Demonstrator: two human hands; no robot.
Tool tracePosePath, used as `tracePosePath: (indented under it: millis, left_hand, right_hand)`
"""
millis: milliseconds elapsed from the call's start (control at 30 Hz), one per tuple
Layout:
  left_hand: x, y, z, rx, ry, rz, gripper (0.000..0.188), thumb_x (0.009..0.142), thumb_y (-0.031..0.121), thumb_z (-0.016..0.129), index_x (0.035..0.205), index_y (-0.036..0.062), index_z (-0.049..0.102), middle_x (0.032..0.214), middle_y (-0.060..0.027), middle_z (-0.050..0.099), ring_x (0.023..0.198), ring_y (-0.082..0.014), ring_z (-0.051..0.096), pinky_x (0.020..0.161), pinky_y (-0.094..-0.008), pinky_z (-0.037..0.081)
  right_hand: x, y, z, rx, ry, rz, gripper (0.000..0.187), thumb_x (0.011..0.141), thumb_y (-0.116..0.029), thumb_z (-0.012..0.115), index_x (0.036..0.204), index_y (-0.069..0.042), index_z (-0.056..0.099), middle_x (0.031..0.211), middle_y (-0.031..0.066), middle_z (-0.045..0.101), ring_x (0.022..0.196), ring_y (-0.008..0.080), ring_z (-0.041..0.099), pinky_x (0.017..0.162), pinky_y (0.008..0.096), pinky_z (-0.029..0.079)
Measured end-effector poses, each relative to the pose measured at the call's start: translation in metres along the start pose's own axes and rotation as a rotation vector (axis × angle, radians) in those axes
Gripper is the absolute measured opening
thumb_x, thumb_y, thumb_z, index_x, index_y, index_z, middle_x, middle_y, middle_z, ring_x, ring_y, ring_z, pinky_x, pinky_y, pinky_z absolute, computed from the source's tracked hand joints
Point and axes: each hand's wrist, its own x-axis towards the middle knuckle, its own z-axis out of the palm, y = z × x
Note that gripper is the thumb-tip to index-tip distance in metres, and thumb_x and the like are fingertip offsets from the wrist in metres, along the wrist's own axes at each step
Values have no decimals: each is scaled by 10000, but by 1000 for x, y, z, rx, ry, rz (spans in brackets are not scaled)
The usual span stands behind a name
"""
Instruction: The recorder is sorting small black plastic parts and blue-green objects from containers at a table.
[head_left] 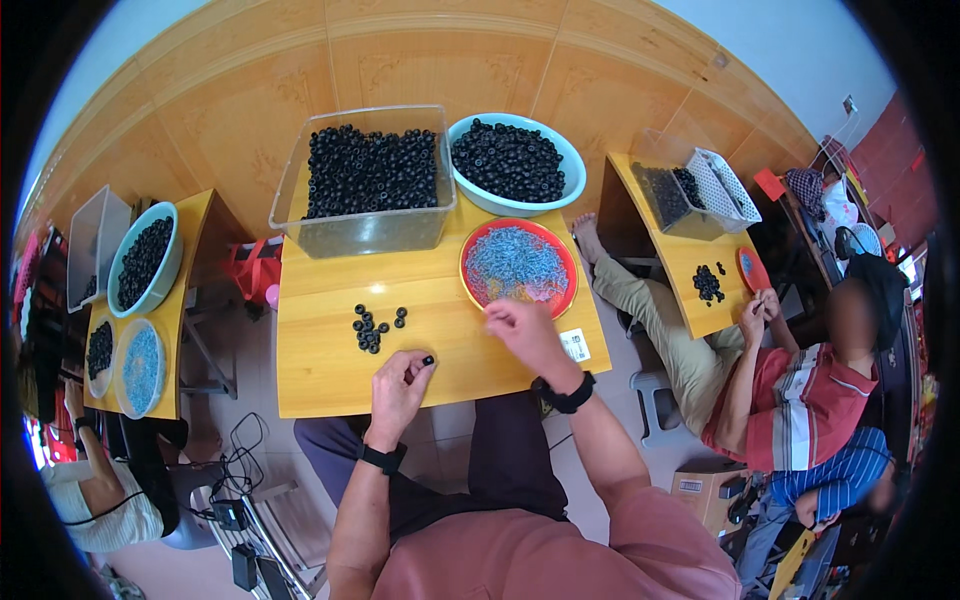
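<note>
My left hand (399,394) is at the front edge of the yellow wooden table (320,385). Its thumb and fingertips pinch a small round black part (428,361). My right hand (526,328) hovers at the near rim of a round red tray (573,272), fingers curled together; whatever they hold, if anything, is too small to make out. A heap of thin blue-silver pieces (512,262), perhaps screws or pins, fills the tray. Several loose black ring-shaped parts (367,330) lie on the table beyond my left hand.
Behind these stand a clear plastic bin (370,238) and a light-blue basin (575,178), both full of black parts. A white label card (575,345) lies by the right edge. Co-workers sit at similar tables (690,270) left and right. Cables (240,450) hang at lower left.
</note>
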Motion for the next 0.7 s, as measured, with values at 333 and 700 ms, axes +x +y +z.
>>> tracePosePath:
  millis: [333, 700]
  left_hand:
    - [0, 0, -2, -17, -15, -78, 164, 876, 32, 793, 1016, -11, 719, 794, -93, 688, 645, -142, 619, 618, -289, 521]
    - [0, 3, 0, -8, -6, -40, 164, 881, 47, 795, 1012, -14, 717, 789, -97, 683, 647, -155, 624, 618, -303, 519]
  right_hand:
    - [-22, -7, 70, -361, -87, -228, 128, 873, -113, 710, 959, -22, 683, 940, 139, 668, 891, 362, 688, 786, 477, 542]
    - [-30, 3, 78, -403, -57, -304, 137, 914, -117, 717, 952, -15, 635, 915, 141, 643, 840, 369, 669, 739, 482, 522]
